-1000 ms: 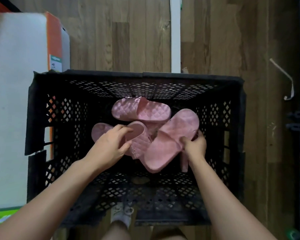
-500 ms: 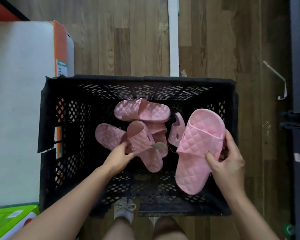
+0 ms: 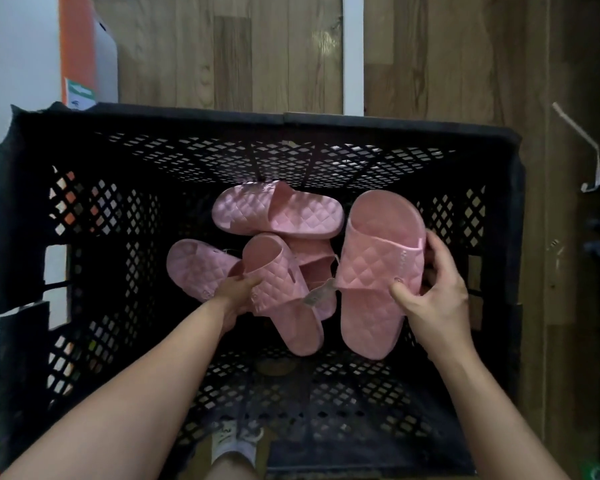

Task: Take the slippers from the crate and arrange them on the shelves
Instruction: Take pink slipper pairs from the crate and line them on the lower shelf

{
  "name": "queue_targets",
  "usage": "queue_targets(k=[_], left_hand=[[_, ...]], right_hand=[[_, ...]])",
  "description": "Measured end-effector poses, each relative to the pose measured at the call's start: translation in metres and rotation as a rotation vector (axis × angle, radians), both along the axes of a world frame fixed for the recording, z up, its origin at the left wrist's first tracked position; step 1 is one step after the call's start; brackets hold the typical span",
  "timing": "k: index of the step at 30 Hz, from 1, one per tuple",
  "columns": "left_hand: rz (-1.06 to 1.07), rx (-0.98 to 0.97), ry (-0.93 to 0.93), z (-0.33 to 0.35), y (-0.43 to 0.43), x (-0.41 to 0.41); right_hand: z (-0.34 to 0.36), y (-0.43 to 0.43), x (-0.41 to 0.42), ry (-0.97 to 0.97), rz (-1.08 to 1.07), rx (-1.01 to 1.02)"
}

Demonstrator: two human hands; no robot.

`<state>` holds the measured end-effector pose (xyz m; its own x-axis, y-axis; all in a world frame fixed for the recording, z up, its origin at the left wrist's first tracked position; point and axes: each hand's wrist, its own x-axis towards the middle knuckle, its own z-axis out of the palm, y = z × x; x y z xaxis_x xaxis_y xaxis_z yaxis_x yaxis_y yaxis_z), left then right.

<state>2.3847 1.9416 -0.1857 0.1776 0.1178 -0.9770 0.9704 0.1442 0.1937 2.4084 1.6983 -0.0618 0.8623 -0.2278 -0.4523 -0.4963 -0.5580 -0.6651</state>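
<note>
A black perforated crate (image 3: 84, 140) stands on the wooden floor and holds several pink quilted slippers. My right hand (image 3: 430, 292) grips one slipper (image 3: 374, 271) by its strap side, lifted at the crate's right. My left hand (image 3: 236, 292) holds a second slipper (image 3: 278, 285) by its strap, low in the crate's middle. A third slipper (image 3: 278, 209) lies crosswise behind them, and another slipper (image 3: 194, 265) lies to the left, partly under my left hand. No shelf is in view.
A white and orange box (image 3: 80, 57) stands left of the crate. A white strip (image 3: 352, 53) runs across the floor behind it. A pale strap (image 3: 582, 147) lies on the floor at right. My foot (image 3: 236, 441) shows under the crate's near wall.
My right hand has turned its slipper more upright and brought it a little inward. My left hand has closed round the middle slipper's strap. The view has shifted closer to the crate.
</note>
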Motion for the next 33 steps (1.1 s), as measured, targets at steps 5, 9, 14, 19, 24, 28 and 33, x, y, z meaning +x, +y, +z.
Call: queue_targets(k=[5, 9, 14, 19, 24, 28, 33], left_hand=[[0.016, -0.05, -0.05, -0.018, 0.003, 0.0], [-0.041, -0.037, -0.116, -0.023, 0.007, -0.005], [-0.065, 0.008, -0.186, -0.015, -0.011, -0.007], [-0.142, 0.222, -0.273, 0.013, -0.014, -0.005], [-0.1, 0.274, -0.384, 0.069, 0.007, 0.007], [-0.158, 0.32, -0.464, 0.13, 0.027, 0.017], [-0.201, 0.373, -0.573, 0.209, 0.04, 0.015]], right_hand=[[-0.017, 0.008, 0.004, 0.027, 0.012, 0.035], [-0.021, 0.008, 0.011, 0.061, 0.051, 0.075], [-0.017, 0.0, 0.021, 0.091, 0.113, 0.063], [0.006, 0.007, 0.022, 0.104, 0.084, 0.087], [0.054, 0.013, 0.015, 0.076, 0.044, 0.091], [0.105, 0.017, 0.011, 0.079, -0.013, 0.087], [0.169, 0.02, 0.009, 0.065, -0.058, 0.125]])
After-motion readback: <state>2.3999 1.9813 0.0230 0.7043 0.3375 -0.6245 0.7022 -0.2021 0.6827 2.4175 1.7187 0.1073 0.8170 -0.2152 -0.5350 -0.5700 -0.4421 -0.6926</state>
